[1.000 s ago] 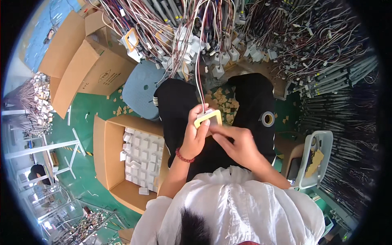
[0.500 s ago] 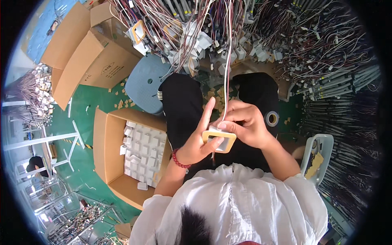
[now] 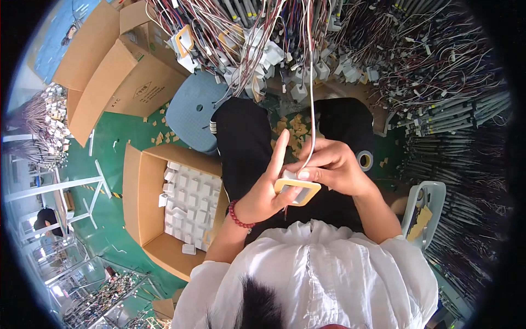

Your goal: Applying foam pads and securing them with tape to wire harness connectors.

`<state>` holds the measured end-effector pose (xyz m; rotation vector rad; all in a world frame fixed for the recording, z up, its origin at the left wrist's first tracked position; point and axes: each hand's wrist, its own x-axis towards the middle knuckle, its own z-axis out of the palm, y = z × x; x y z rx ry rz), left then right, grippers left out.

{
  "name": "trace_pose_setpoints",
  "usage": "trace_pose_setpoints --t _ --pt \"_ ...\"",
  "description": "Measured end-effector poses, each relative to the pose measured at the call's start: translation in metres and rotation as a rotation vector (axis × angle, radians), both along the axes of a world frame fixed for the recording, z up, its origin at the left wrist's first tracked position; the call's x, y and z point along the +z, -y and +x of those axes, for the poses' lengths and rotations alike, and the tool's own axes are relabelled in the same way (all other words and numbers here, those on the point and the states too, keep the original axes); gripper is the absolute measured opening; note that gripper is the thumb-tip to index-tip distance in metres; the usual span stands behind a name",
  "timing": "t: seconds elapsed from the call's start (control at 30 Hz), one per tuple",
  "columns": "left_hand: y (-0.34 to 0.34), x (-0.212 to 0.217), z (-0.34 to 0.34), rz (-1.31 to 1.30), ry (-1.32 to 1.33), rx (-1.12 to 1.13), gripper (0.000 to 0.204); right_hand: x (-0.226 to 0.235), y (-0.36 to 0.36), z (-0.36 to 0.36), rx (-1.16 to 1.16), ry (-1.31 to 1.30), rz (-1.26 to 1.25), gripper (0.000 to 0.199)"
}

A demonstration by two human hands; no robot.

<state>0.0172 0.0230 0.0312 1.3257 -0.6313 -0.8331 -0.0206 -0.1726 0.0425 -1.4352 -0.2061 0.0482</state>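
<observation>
My left hand [image 3: 267, 193] holds a small yellow rectangular frame with a white connector block [image 3: 296, 190] over my lap, index finger pointing up. My right hand [image 3: 334, 165] pinches a white wire [image 3: 310, 98] right at the block; the wire runs straight up into the hanging wire bundle [image 3: 263, 33]. A red bead bracelet [image 3: 236, 215] sits on my left wrist. Both hands touch the frame above my black trousers [image 3: 241, 142].
An open cardboard box [image 3: 137, 197] of white connector blocks stands at my left. A blue stool [image 3: 192, 109] and more cartons [image 3: 109, 71] lie beyond it. Harnesses hang ahead and at right [image 3: 438, 82]. A tape roll [image 3: 364, 160] and a grey bin [image 3: 430, 208] sit at right. Yellow scraps litter the green floor.
The yellow frame has come down from chest-height in front of me toward my lap. My right hand moved onto the white wire and now pinches it at the block.
</observation>
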Motion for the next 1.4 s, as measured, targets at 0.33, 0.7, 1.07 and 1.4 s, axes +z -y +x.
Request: trace_pose_setpoints --t 0.33,0.7,1.07,1.4 --pt "0.019 -0.006 -0.019 -0.299 -0.307 0.197 0.076 0.011 -0.022 -0.008 -0.514 0.418 -0.416 0.01" --pt "0.015 -0.001 -0.012 -0.187 -0.212 0.12 0.085 -0.016 -0.004 -0.011 -0.294 -0.267 0.337 0.06" --pt "0.027 -0.032 0.001 -0.255 -0.486 0.315 0.059 -0.043 0.015 -0.084 -0.575 -0.418 0.243 0.027" --pt "0.026 -0.037 -0.003 -0.134 0.066 0.23 0.043 -0.044 0.094 -0.107 -0.513 -0.212 -0.919 0.065"
